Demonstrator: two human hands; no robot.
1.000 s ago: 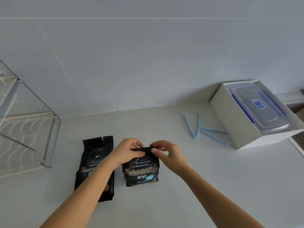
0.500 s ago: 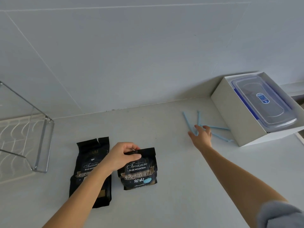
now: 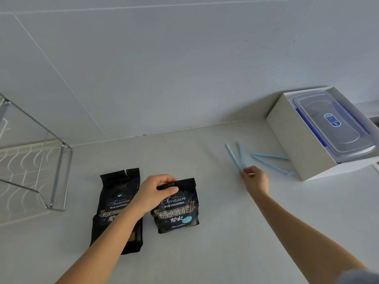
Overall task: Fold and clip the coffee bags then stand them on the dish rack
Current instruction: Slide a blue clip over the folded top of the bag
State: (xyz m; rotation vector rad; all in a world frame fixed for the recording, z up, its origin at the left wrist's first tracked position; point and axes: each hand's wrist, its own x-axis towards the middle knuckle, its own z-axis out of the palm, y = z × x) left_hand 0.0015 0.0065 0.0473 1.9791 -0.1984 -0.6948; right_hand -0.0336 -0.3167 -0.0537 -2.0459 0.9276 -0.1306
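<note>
On the pale, matte counter two glossy black foil coffee bags lie flat, label up, printed in white and gold script. The shorter bag has its top rolled down into a thick band, and the left hand grips that band, fingers curled over the fold and thumb pressed on the front. Just to its left, partly under the left forearm, lies the taller bag, its ragged, notched top edge unfolded. Further right, the right hand pinches the hinged end of a slim, pale blue plastic sealing clip, whose two thin arms splay into a narrow V on the counter. A second blue clip, also splayed in a V, lies beside it with its arm tips against a white rectangular cardboard box. In the box sits a clear plastic container with rounded corners, blue rim clasps and a small blue label on its lid. At the far left stands the dish rack, with a shiny chrome tube frame and a wavy white wire grid, well apart from both bags. Large smooth grey wall tiles rise behind the counter.
</note>
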